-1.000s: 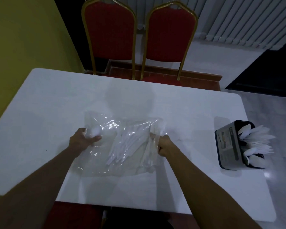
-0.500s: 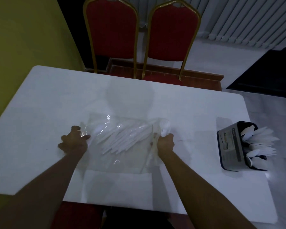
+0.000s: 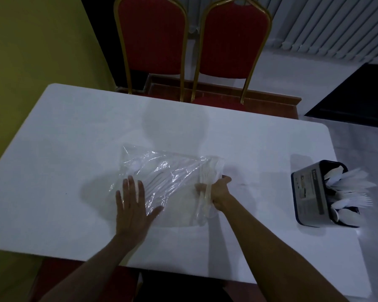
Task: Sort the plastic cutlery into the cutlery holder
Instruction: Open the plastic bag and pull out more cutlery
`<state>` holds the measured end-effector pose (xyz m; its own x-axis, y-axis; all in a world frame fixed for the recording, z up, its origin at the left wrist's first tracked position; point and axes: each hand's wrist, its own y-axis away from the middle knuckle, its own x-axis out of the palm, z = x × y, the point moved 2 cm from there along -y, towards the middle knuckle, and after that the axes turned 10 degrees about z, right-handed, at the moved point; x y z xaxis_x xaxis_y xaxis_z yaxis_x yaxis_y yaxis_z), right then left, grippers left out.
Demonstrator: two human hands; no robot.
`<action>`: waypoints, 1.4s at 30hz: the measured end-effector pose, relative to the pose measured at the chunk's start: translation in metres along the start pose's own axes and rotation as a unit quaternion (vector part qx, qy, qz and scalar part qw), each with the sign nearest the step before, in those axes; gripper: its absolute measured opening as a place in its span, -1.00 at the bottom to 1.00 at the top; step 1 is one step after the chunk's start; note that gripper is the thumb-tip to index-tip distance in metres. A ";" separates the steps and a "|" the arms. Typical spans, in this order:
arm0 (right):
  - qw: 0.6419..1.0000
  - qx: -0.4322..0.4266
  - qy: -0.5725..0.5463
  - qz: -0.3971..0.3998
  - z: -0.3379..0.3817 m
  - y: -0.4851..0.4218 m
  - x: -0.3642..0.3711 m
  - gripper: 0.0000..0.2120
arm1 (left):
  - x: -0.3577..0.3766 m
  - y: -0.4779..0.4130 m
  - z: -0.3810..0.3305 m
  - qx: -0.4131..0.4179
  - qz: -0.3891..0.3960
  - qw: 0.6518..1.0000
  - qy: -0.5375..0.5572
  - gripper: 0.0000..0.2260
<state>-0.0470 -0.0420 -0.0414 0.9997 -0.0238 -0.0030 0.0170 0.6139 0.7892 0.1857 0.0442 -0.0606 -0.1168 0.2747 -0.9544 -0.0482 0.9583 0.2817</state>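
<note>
Left hand (image 3: 132, 207) flat and fully spread, gripping nothing, pinning the near-left corner of the clear bag (image 3: 162, 182) to the desk (image 3: 74, 131); likely an anchor so the bag can't slide. Right hand (image 3: 218, 194) closed around a bundle of forks (image 3: 207, 184) at the bag's 3 o'clock edge, tines pointing to 12. Can't tell whether the film sits between palm and forks. More cutlery (image 3: 159, 184) inside the bag, types unclear through glare. Holder (image 3: 312, 192) well apart at 3 o'clock, already stocked; compartments hidden, lower edge in shadow.
</note>
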 end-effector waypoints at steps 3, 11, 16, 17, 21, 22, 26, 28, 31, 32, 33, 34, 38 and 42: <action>0.996 -0.001 -0.083 0.013 0.003 0.003 0.003 -0.47 | 0.020 -0.004 0.007 0.024 0.073 0.997 -0.022 -0.12; 0.994 -0.028 0.023 -0.104 0.000 -0.009 0.001 -0.51 | 0.022 -0.017 0.028 0.021 0.159 0.987 -0.018 -0.07; 0.997 -0.009 0.036 -0.060 0.019 -0.002 -0.014 -0.41 | 0.019 -0.024 0.029 0.016 0.165 0.986 0.000 0.09; 0.999 -0.005 0.019 -0.037 0.022 -0.002 -0.018 -0.41 | 0.018 -0.024 0.029 0.018 0.164 0.986 -0.002 0.09; 0.988 -0.016 0.136 -0.074 0.019 0.000 -0.033 -0.42 | 0.017 -0.025 0.028 0.012 0.180 0.983 -0.015 0.10; 0.973 -0.029 0.204 -0.107 0.017 0.003 -0.039 -0.43 | 0.014 -0.024 0.028 0.009 0.187 0.982 -0.019 0.09; 0.955 -0.063 0.282 -0.066 0.018 0.015 -0.068 -0.50 | 0.008 -0.021 0.029 0.011 0.195 0.980 -0.045 0.05; 0.958 -0.056 0.280 -0.035 0.011 0.015 -0.085 -0.50 | 0.011 -0.023 0.029 0.031 0.183 0.981 -0.060 0.05; 0.964 -0.052 0.252 -0.070 -0.011 0.018 -0.100 -0.48 | 0.015 -0.026 0.030 0.033 0.153 0.985 -0.076 0.02; 0.963 -0.052 0.246 -0.095 -0.020 0.020 -0.103 -0.48 | 0.015 -0.026 0.030 0.036 0.152 0.985 -0.079 -0.02; 0.961 -0.050 0.243 -0.120 -0.028 0.021 -0.105 -0.47 | 0.016 -0.026 0.029 0.037 0.156 0.984 -0.078 -0.06; 0.959 -0.051 0.238 -0.146 -0.033 0.022 -0.106 -0.46 | 0.015 -0.025 0.029 0.033 0.167 0.983 -0.073 -0.07; 0.952 -0.089 0.231 -0.182 -0.033 0.016 -0.098 -0.39 | 0.011 -0.022 0.027 0.053 0.127 0.989 -0.052 -0.07; 0.949 -0.072 0.244 -0.184 -0.020 0.012 -0.091 -0.21 | 0.000 -0.034 0.027 0.056 0.029 0.998 -0.002 -0.25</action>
<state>-0.1374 -0.0168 -0.0439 0.8136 0.0898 -0.5745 0.3336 0.7371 0.5877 0.2138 0.0141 -0.0729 -0.1114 0.3298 -0.9374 0.0697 0.9436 0.3237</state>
